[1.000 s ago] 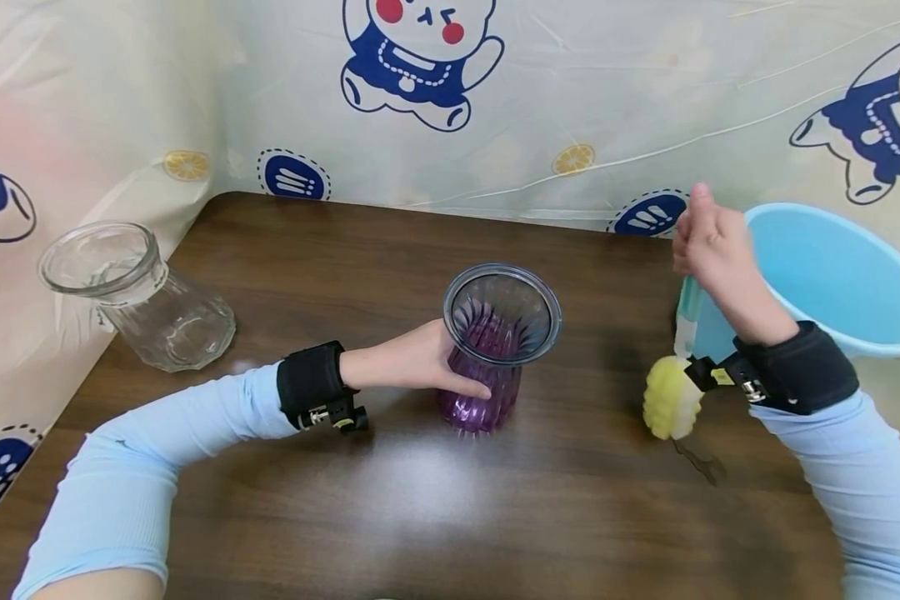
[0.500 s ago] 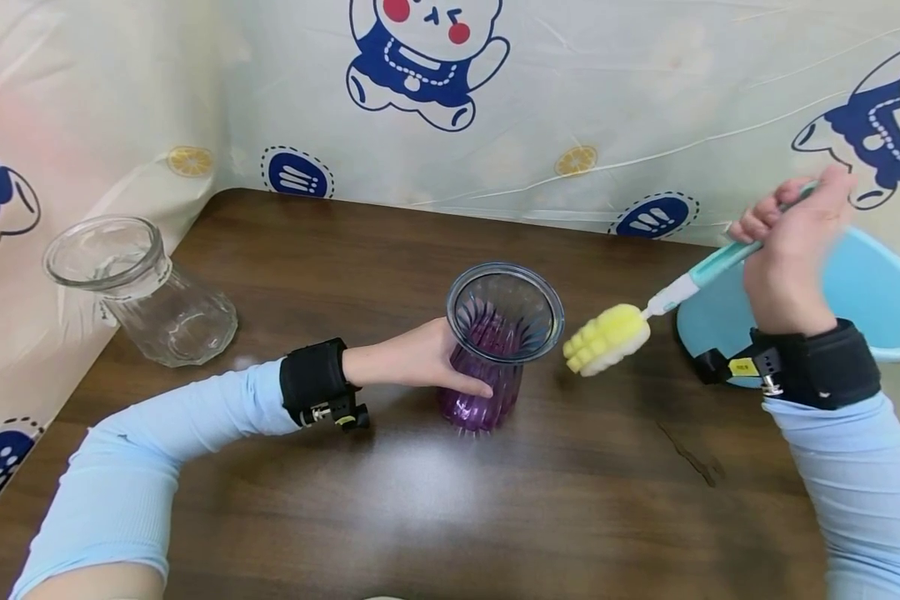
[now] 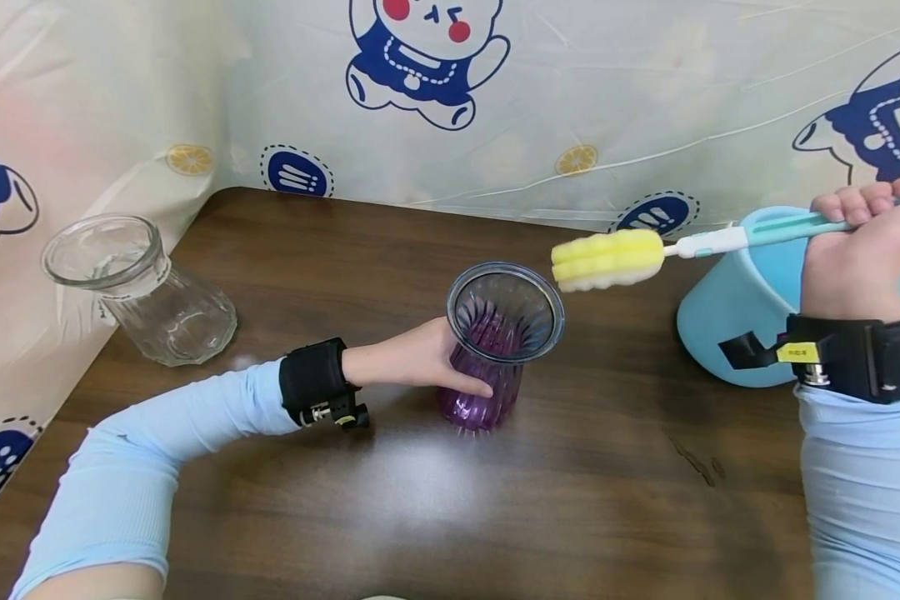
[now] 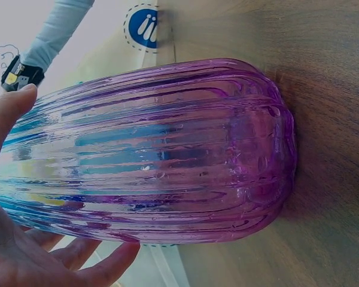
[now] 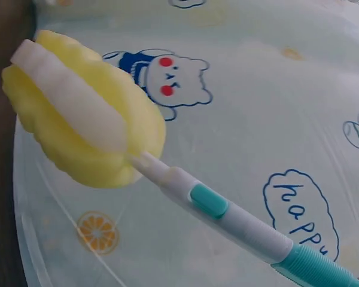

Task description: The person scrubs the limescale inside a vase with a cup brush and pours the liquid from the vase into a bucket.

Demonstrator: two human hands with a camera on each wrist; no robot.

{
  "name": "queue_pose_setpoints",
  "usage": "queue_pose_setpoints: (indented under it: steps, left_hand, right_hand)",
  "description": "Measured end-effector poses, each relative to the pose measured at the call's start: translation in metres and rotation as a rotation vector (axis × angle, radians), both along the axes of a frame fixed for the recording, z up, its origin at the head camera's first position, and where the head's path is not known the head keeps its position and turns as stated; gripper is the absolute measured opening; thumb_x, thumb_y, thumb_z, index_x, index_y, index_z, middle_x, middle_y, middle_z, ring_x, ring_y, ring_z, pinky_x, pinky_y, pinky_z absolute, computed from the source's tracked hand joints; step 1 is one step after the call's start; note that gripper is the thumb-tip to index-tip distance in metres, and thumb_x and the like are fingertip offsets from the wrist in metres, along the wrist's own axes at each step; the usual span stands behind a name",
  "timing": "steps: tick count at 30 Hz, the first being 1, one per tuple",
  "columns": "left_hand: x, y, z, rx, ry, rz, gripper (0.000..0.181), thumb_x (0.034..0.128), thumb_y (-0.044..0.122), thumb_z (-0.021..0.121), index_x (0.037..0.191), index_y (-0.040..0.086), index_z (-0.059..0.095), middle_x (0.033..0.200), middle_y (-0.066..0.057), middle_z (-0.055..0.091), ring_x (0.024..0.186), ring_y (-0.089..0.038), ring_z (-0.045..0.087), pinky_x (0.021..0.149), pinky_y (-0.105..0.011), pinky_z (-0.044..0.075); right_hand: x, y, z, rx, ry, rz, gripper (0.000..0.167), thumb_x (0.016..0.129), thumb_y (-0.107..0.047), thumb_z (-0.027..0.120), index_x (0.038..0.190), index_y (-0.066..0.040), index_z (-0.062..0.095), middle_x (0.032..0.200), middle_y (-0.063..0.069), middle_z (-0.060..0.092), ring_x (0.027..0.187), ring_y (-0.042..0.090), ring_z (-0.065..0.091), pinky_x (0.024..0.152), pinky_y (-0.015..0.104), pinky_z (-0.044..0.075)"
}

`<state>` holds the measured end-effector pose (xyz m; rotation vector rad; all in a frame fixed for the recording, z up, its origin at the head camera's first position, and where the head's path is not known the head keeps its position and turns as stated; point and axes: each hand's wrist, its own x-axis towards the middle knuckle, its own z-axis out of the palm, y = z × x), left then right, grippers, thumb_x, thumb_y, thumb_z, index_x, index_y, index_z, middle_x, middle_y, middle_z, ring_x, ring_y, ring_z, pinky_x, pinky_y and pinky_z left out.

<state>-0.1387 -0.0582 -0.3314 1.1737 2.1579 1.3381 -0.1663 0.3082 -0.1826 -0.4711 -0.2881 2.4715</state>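
A purple ribbed glass vase (image 3: 487, 400) with a dark rim stands upright on the table, and my left hand (image 3: 427, 358) grips its side. In the left wrist view the thumb and fingers lie around the vase (image 4: 185, 155). My right hand (image 3: 862, 250) holds the teal handle of a sponge brush, its yellow and white head (image 3: 609, 260) raised just beyond the vase rim at the upper right, not touching it. The right wrist view shows the brush head (image 5: 84, 113) and its white and teal handle (image 5: 245, 230).
A clear glass jar (image 3: 172, 321) stands at the left of the brown table (image 3: 330, 517). At the right, a light blue basin (image 3: 735, 325) sits partly behind my right forearm. A patterned sheet (image 3: 495, 158) hangs along the back and left.
The right hand has moved right with the brush, whose head has swung up from beside the basin, leftward to near the vase rim, and now lies nearly level. The left hand and vase have stayed put.
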Motion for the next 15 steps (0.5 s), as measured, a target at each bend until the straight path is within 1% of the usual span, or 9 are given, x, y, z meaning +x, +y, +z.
queue_pose_setpoints:
  steps: [3, 5, 7, 11, 15]
  left_hand:
    - [0.0, 0.001, -0.001, 0.005, 0.001, -0.005, 0.08, 0.0693, 0.018, 0.079, 0.132, 0.005, 0.032, 0.128, -0.009, 0.048, 0.121, -0.016, 0.042, 0.101, -0.033, 0.033]
    - [0.0, 0.001, -0.001, 0.004, 0.0, -0.007, 0.08, 0.0693, 0.018, 0.079, 0.133, 0.005, 0.032, 0.128, -0.009, 0.048, 0.12, -0.016, 0.042, 0.101, -0.033, 0.033]
    - [0.0, 0.001, -0.001, -0.005, -0.002, -0.008, 0.08, 0.0697, 0.018, 0.079, 0.133, 0.006, 0.031, 0.129, -0.009, 0.047, 0.12, -0.016, 0.043, 0.101, -0.033, 0.034]
    - [-0.002, 0.001, -0.001, -0.007, 0.001, -0.007, 0.081, 0.0693, 0.017, 0.079, 0.133, 0.005, 0.03, 0.129, -0.009, 0.047, 0.12, -0.016, 0.043, 0.1, -0.033, 0.034]
    - [-0.002, 0.001, -0.004, 0.005, 0.013, -0.007, 0.082, 0.069, 0.017, 0.08, 0.133, 0.005, 0.03, 0.129, -0.009, 0.046, 0.12, -0.016, 0.043, 0.1, -0.033, 0.034]
  right_hand:
    - [0.001, 0.006, 0.001, -0.076, 0.075, -0.01, 0.047, 0.092, -0.035, 0.046, 0.059, -0.002, 0.04, 0.047, 0.01, 0.035, 0.033, 0.025, 0.029, 0.032, 0.032, 0.026]
    - [0.001, 0.008, 0.001, -0.082, 0.132, 0.011, 0.047, 0.093, -0.034, 0.043, 0.059, -0.001, 0.036, 0.046, 0.011, 0.033, 0.032, 0.024, 0.027, 0.032, 0.031, 0.024]
    - [0.001, 0.008, 0.003, -0.087, 0.159, 0.03, 0.048, 0.093, -0.033, 0.042, 0.059, -0.001, 0.034, 0.046, 0.011, 0.032, 0.032, 0.024, 0.025, 0.032, 0.031, 0.023]
    - [-0.001, 0.0, 0.014, -0.081, 0.145, 0.055, 0.049, 0.094, -0.033, 0.042, 0.059, -0.001, 0.034, 0.046, 0.011, 0.031, 0.033, 0.024, 0.024, 0.032, 0.031, 0.023]
    - [-0.004, -0.011, 0.026, -0.11, 0.144, 0.09, 0.049, 0.094, -0.034, 0.044, 0.058, 0.0, 0.036, 0.046, 0.012, 0.031, 0.032, 0.025, 0.024, 0.032, 0.032, 0.023]
